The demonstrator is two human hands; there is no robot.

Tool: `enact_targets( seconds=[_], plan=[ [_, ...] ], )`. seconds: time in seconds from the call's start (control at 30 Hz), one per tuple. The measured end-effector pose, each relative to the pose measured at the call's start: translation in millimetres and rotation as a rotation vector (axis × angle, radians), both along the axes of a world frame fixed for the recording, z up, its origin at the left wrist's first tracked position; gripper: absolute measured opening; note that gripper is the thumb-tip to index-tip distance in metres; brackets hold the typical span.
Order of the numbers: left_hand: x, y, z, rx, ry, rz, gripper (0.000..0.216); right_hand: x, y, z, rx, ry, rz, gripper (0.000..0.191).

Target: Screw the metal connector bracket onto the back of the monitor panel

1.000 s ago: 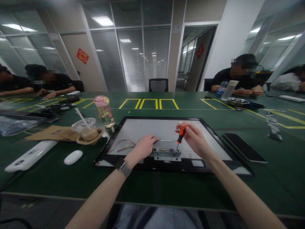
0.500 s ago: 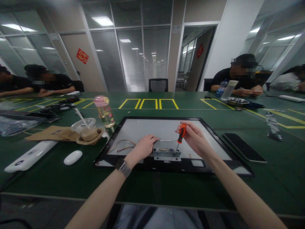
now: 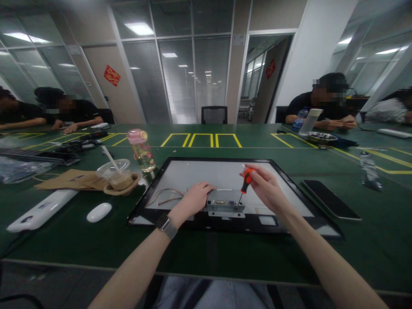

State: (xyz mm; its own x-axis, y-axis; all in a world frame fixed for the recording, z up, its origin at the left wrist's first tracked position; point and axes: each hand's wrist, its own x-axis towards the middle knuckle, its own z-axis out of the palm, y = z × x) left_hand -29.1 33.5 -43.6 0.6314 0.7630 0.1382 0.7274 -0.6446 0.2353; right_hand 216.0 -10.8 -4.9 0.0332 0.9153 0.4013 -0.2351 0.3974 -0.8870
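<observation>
A black-framed monitor panel (image 3: 225,176) lies face down on the green table in front of me. A small metal connector bracket (image 3: 225,206) sits on its near edge. My left hand (image 3: 195,197) rests flat on the panel at the bracket's left end, fingers spread over it, with a watch on the wrist. My right hand (image 3: 265,186) pinches an orange-handled screwdriver (image 3: 245,184) held nearly upright, its tip on the bracket's right end. Thin coloured wires (image 3: 165,195) curl on the panel left of my left hand.
A white mouse (image 3: 99,212) and a white bar (image 3: 41,210) lie at the left. A plastic cup with straw (image 3: 116,174) and a pink-lidded bottle (image 3: 141,150) stand behind them. A black phone (image 3: 330,198) lies at the right. Other people sit at the far corners.
The screwdriver handle has shifted slightly right and tilted in my right fingers. My left hand and the panel have stayed put.
</observation>
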Motion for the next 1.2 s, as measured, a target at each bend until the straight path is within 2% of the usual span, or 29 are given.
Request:
enact_targets(
  seconds=[0.23,0.43,0.57,0.73,0.87,1.2],
  plan=[
    [-0.5,-1.0,-0.1,0.009,-0.02,-0.004,0.047,-4.4,-1.2,2.5,0.056,0.007,0.071,0.018],
    [-1.0,0.5,-2.0,0.007,-0.024,-0.006,0.047,-2.1,2.7,-2.1,0.068,0.052,0.008,0.02],
    [-1.4,1.1,-2.3,0.001,-0.02,-0.001,0.047,0.2,3.4,-3.0,0.063,0.028,0.01,0.015],
    [-1.6,-0.6,-1.7,0.003,-0.024,-0.003,0.048,-1.7,-0.1,1.0,0.019,0.031,0.058,0.025],
    [-0.6,-1.2,-0.8,0.017,-0.022,-0.01,0.047,-3.6,-0.2,1.3,0.035,0.06,0.083,0.02],
    [-1.7,1.8,-4.6,0.02,-0.032,-0.017,0.047,1.2,2.9,-1.7,0.086,0.021,0.013,0.015]
  ],
)
